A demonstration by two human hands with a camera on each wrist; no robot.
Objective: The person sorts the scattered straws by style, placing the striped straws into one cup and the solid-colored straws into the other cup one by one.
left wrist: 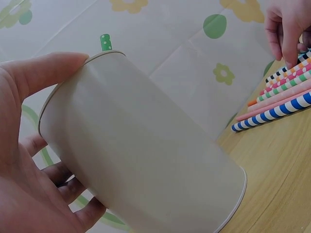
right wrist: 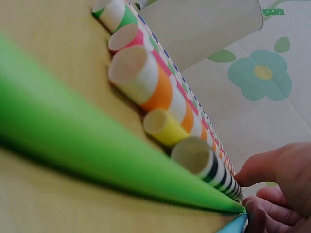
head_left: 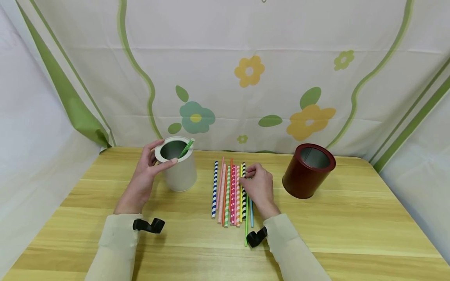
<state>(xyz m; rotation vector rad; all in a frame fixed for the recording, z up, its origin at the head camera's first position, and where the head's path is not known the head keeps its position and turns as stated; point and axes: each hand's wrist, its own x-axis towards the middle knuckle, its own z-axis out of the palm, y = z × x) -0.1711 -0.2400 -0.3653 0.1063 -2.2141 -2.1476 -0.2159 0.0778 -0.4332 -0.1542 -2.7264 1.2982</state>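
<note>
My left hand (head_left: pixel 145 168) grips the white can (head_left: pixel 180 175) by its upper side, with the thumb at the front of the rim and the fingers behind it. A green straw with white dots (head_left: pixel 187 147) leans inside the can and pokes above the rim. My right hand (head_left: pixel 259 185) is over the right part of a row of straws, thumb and fingers on either side of the black-and-white striped straw (right wrist: pixel 221 175), pinching it near its far end. Next to it lie a yellow straw (right wrist: pixel 163 127), a bright green straw (right wrist: pixel 97 136) and a light blue straw (head_left: pixel 251 214).
A dark red can (head_left: pixel 304 175) stands at the right. Several more straws lie side by side, with a blue-and-white striped straw (head_left: pixel 215 191) outermost at left. The wooden table (head_left: pixel 197 249) ends at a flowered cloth (head_left: pixel 218 78) behind.
</note>
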